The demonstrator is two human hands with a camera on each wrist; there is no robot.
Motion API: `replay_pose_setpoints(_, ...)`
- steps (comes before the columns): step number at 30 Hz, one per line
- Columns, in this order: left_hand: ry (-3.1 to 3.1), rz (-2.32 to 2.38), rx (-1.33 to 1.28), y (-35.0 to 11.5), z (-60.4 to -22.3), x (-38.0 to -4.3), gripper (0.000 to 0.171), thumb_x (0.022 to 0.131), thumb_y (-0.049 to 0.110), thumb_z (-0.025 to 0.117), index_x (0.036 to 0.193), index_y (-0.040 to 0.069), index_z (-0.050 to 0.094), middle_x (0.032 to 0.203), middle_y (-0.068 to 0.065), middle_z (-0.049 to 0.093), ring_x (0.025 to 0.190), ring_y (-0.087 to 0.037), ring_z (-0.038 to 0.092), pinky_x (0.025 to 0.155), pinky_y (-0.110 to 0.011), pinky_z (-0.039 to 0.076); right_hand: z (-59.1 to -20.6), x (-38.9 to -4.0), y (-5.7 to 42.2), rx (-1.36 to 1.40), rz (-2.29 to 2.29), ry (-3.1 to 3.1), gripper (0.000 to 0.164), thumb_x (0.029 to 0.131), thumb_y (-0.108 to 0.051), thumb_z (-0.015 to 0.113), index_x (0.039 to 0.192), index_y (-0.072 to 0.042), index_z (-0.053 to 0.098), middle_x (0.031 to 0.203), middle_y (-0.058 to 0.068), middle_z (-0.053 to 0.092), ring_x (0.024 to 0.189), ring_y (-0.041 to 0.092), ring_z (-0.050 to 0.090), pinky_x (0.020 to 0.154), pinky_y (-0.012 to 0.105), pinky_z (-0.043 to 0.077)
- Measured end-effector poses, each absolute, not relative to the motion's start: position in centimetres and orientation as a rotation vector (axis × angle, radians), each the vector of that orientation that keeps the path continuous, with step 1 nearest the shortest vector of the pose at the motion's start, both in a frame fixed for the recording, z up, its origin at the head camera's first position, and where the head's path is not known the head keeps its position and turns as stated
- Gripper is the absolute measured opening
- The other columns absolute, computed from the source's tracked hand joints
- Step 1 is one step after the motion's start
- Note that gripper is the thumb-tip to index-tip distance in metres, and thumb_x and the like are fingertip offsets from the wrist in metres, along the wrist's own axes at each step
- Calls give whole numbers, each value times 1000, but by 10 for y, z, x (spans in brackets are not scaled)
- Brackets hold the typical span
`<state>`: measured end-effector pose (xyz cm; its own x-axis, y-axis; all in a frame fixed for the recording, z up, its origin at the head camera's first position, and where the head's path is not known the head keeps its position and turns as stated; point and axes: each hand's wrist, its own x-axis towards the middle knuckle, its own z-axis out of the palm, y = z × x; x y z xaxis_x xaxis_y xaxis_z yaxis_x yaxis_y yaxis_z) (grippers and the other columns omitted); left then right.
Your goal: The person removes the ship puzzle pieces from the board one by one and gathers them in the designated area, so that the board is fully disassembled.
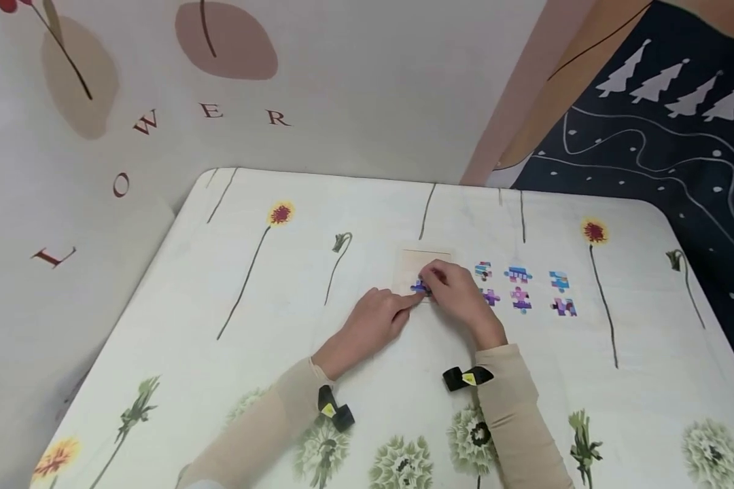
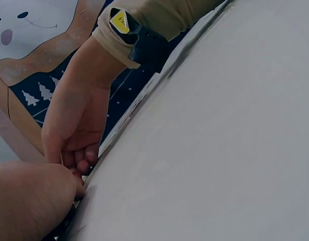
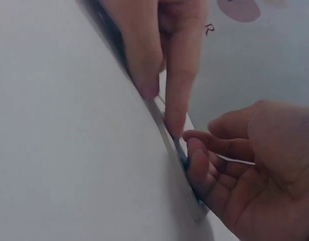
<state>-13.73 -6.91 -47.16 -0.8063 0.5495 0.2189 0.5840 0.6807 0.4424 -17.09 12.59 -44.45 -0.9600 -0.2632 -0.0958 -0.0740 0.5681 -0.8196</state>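
Observation:
A small light wooden puzzle board [image 1: 425,258] lies on the table with a blue-purple puzzle piece [image 1: 418,286] at its lower part. My right hand [image 1: 459,293] bends over the board from the right, its fingertips pinching a puzzle piece that they mostly hide. From the left, my left hand [image 1: 376,319] reaches in with its index finger straight and touching at the piece. In the right wrist view the left index finger [image 3: 180,95] points down onto the thin board [image 3: 167,140], and its thumb is at the board's edge. The right fingers [image 3: 198,160] curl at a dark bluish sliver.
Right of the board lie several loose jigsaw pieces in two rows, among them a blue one [image 1: 517,274], a pink one [image 1: 520,299] and a purple one [image 1: 564,307]. The flower-print tablecloth [image 1: 177,292] reaches back to a patterned wall [image 1: 367,81].

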Motion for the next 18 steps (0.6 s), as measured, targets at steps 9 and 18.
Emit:
replay_pose_setpoints(9, -2730, -1125, -843, -77, -474, -143, 16, 96, 9, 74, 111, 7, 81, 85, 0, 60, 68, -7, 52, 62, -20, 45, -445, -172, 135, -338, -1318, 2549, 22, 106, -9, 55, 115, -3, 75, 76, 5, 65, 66, 18, 57, 68, 35, 47)
replay_pose_setpoints(18, -2676, -1252, -761, -79, -478, -149, 11, 91, 9, 81, 101, 6, 82, 88, 0, 59, 74, -10, 52, 67, -24, 47, -444, -174, 135, -322, -1285, 2570, 21, 97, -6, 69, 116, -2, 78, 97, 10, 67, 82, 21, 59, 75, 34, 50)
